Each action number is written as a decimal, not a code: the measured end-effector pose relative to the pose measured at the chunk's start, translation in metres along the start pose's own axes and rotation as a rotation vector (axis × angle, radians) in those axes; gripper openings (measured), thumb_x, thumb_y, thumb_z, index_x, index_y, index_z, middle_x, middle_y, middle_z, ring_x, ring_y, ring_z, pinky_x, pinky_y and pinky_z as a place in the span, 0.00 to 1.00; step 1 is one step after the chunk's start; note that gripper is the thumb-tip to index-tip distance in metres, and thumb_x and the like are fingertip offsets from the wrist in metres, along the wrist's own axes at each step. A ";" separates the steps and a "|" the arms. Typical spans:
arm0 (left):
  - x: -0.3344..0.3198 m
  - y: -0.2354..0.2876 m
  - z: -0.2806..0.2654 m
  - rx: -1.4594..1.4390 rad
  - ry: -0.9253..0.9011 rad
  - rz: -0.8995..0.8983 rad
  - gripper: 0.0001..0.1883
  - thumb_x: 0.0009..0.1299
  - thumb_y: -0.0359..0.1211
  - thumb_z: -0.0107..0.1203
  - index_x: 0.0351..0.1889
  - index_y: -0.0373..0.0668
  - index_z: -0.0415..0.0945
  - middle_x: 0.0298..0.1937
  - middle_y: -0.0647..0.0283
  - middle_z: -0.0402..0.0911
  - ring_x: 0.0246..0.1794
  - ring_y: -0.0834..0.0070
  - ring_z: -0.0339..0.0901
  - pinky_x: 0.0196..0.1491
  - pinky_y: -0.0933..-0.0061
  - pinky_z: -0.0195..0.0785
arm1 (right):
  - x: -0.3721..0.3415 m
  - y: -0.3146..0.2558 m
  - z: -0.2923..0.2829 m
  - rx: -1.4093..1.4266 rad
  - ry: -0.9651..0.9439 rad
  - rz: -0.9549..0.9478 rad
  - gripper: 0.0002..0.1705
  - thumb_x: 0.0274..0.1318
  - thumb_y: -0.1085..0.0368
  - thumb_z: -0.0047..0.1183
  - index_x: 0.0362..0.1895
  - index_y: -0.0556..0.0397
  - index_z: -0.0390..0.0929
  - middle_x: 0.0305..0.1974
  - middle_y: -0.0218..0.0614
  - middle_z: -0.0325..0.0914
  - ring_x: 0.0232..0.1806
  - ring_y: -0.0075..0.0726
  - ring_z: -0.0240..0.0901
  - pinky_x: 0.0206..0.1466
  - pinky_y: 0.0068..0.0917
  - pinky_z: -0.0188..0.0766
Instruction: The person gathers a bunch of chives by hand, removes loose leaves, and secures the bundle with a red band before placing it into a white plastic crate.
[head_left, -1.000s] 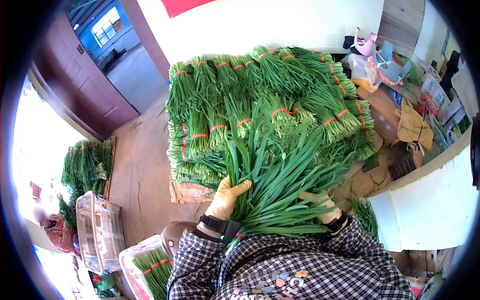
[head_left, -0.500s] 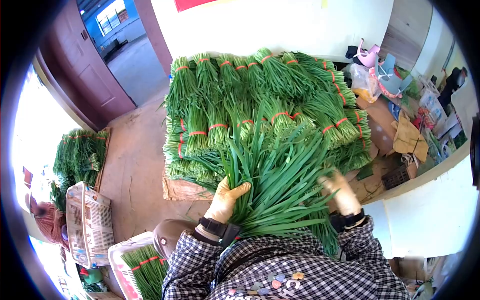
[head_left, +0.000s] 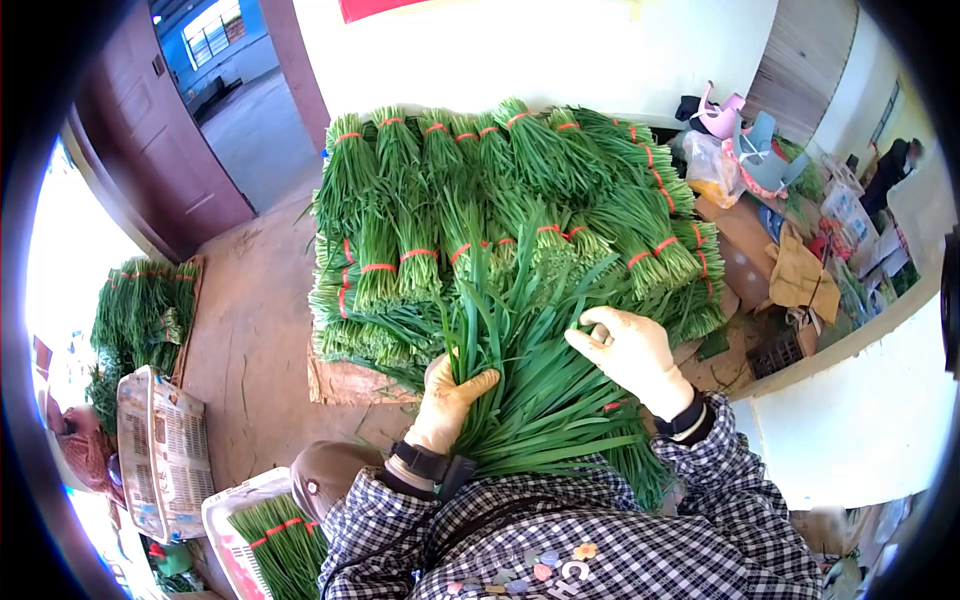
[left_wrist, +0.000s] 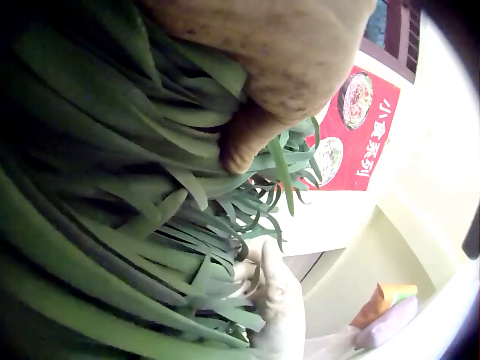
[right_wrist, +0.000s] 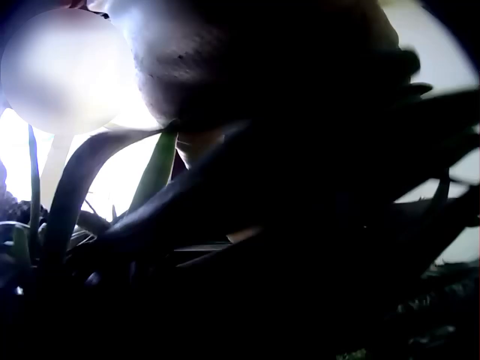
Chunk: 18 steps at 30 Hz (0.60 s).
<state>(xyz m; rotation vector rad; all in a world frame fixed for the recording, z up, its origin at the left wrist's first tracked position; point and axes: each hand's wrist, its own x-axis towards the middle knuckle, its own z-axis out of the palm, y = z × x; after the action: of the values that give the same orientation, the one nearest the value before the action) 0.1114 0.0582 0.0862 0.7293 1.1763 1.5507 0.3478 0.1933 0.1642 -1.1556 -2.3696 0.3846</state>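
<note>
A: Head view. Report hand states.

B: Left hand: closed round left side of leaves, thumb across front. Right hand: raised at right side of leaves, fingers bent, thumb near forefinger. Pinch on a leaf: cannot tell.

A: Locate leaves.

B: In front of checked shirt, lower ends toward body, long blades fanned upward and to the right. Directly beyond: stack of green bundles with red ties, brown sheet under near edge.

A: List items at either side.

B: Left: pale crate on floor; nearer, tray with red-tied bundle inside, just beside knee. Right: white panel.

A: Left wrist view. Confirm grip.

B: Left hand large at top, thumb pressed against leaves. Right hand lower, partly behind blades, fingers bent; contact unclear. Beyond: red poster with pictures of bowls.

A: Right wrist view.

B: Mostly dark. Right hand at top, blades crossing below, one tip reaching edge of hand. Bright round glare at upper left. Finger closure: cannot tell.
</note>
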 end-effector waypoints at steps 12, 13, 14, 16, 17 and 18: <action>0.001 -0.013 0.002 -0.008 -0.001 0.044 0.16 0.72 0.21 0.64 0.57 0.41 0.82 0.46 0.71 0.88 0.43 0.81 0.82 0.50 0.74 0.78 | 0.014 0.011 0.041 0.555 -0.265 0.228 0.17 0.64 0.56 0.69 0.39 0.60 0.85 0.25 0.35 0.81 0.24 0.24 0.79 0.31 0.25 0.74; 0.001 -0.015 0.001 -0.009 0.003 0.045 0.16 0.72 0.21 0.64 0.57 0.41 0.82 0.46 0.71 0.88 0.43 0.81 0.82 0.50 0.74 0.78 | 0.013 0.008 0.037 0.555 -0.269 0.225 0.17 0.64 0.56 0.69 0.39 0.60 0.85 0.25 0.35 0.81 0.24 0.24 0.79 0.31 0.25 0.74; 0.002 -0.015 -0.001 0.000 0.007 0.051 0.18 0.72 0.21 0.65 0.59 0.41 0.80 0.49 0.69 0.87 0.45 0.81 0.82 0.51 0.73 0.78 | 0.011 0.002 0.031 0.623 -0.259 0.264 0.16 0.64 0.57 0.68 0.38 0.60 0.85 0.24 0.36 0.81 0.24 0.24 0.80 0.31 0.25 0.74; 0.004 -0.019 -0.003 0.006 0.019 0.057 0.20 0.72 0.21 0.65 0.61 0.40 0.79 0.52 0.68 0.86 0.48 0.80 0.81 0.53 0.72 0.78 | 0.005 -0.009 0.019 0.617 -0.202 0.230 0.14 0.63 0.61 0.68 0.36 0.61 0.84 0.24 0.38 0.81 0.24 0.25 0.81 0.28 0.24 0.73; 0.008 -0.024 -0.004 0.108 0.069 0.157 0.24 0.70 0.22 0.67 0.64 0.40 0.77 0.57 0.65 0.84 0.53 0.77 0.80 0.56 0.71 0.77 | 0.000 -0.016 0.012 0.616 -0.207 0.227 0.14 0.63 0.61 0.68 0.36 0.61 0.84 0.24 0.38 0.81 0.24 0.25 0.81 0.28 0.24 0.73; 0.010 -0.026 -0.005 0.211 0.118 0.256 0.27 0.69 0.23 0.69 0.66 0.41 0.75 0.61 0.62 0.81 0.58 0.73 0.79 0.59 0.69 0.76 | -0.004 -0.023 0.003 0.520 -0.156 0.176 0.14 0.63 0.61 0.68 0.36 0.61 0.84 0.24 0.38 0.81 0.23 0.25 0.80 0.27 0.24 0.72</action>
<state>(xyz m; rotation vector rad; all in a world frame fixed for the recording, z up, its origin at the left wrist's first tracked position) 0.1135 0.0666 0.0595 0.9690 1.3916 1.7158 0.3333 0.1759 0.1705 -1.1079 -2.1025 1.1103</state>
